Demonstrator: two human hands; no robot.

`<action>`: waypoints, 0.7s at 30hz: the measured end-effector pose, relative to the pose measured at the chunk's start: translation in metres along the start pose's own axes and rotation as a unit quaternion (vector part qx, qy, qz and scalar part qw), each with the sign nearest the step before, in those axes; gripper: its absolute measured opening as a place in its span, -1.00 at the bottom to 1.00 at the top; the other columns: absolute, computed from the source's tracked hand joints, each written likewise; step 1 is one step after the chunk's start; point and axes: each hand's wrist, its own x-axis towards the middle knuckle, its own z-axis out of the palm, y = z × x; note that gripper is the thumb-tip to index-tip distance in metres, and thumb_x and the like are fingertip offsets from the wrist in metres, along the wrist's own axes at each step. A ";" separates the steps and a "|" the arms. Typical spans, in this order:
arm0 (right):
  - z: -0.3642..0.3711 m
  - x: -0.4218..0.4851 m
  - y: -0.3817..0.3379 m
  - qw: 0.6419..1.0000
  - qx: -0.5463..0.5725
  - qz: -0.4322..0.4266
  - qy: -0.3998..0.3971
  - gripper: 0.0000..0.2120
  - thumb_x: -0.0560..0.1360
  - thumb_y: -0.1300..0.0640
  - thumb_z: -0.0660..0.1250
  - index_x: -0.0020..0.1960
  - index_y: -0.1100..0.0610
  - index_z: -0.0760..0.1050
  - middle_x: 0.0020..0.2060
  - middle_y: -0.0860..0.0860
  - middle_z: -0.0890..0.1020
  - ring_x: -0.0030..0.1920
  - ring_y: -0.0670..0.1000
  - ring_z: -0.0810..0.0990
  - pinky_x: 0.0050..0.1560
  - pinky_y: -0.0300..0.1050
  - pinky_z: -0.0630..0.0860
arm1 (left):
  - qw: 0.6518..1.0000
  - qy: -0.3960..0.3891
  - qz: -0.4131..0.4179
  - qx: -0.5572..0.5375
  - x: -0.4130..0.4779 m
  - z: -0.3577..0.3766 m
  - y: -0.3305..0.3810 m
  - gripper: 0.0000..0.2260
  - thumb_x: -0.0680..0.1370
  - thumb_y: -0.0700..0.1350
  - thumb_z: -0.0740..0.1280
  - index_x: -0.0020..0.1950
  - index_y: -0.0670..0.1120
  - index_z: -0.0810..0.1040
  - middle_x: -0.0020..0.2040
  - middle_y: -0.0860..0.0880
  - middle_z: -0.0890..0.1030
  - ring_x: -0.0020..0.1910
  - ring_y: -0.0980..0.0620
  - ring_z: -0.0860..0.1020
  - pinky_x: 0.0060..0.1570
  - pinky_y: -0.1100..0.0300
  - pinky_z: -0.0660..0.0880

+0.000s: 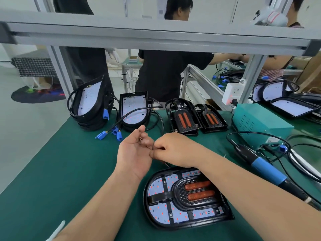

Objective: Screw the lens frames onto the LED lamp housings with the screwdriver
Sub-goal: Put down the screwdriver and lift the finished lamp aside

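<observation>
You are sorting out fasteners rather than driving them: your left hand (133, 153) is lying palm-up and loosely cupped above the green mat (69, 171), cradling a few small screws (140, 139) near the base of its fingers. Your right hand (172, 150) is reaching in with thumb and forefinger pinched together at the left fingertips, most likely on one of those screws, though the piece itself is too small to make out. The lamp housing (156, 221) is sitting just beneath your right forearm with the lens frame (175, 188) already laid into it. Whether any of its holes are filled is hard to tell. The screwdriver (265, 168) is lying untouched on the mat to your right, so you are probably going to need to seat a screw upright in a frame hole first, then free the right hand to fetch the driver while the left is steadying the housing.
</observation>
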 end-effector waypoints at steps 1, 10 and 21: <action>0.000 -0.001 -0.001 1.000 -0.004 -0.003 0.015 -0.56 0.63 -0.01 0.35 -0.32 0.21 0.43 -0.44 0.12 0.45 -0.37 0.14 0.43 -0.28 0.12 0.36 | 1.000 0.013 -0.002 0.007 0.000 0.000 -0.001 -0.88 0.70 -0.18 0.25 0.13 -0.16 0.57 -0.21 0.00 0.45 -0.35 0.09 0.42 -0.19 0.24 0.44; -0.002 0.018 -0.015 0.993 -0.059 0.007 0.102 -0.53 0.62 -0.18 0.32 -0.34 0.09 0.45 -0.42 0.01 0.54 -0.34 0.00 0.50 -0.33 0.04 0.35 | 0.999 0.016 -0.047 0.008 0.001 0.001 -0.004 -0.76 0.70 -0.28 0.15 0.16 -0.32 0.59 0.03 -0.23 0.69 -0.01 -0.14 0.68 0.11 0.03 0.60; -0.009 0.089 0.004 0.985 -0.018 0.031 0.171 -0.68 0.67 0.22 0.25 0.42 0.20 0.48 0.29 0.14 0.57 0.22 0.19 0.57 0.22 0.15 0.49 | 0.856 -0.017 -0.026 0.516 -0.008 0.007 -0.016 -0.82 0.59 -0.21 0.32 -0.01 -0.23 0.71 -0.38 0.01 0.30 -0.51 0.10 0.15 -0.54 0.28 0.05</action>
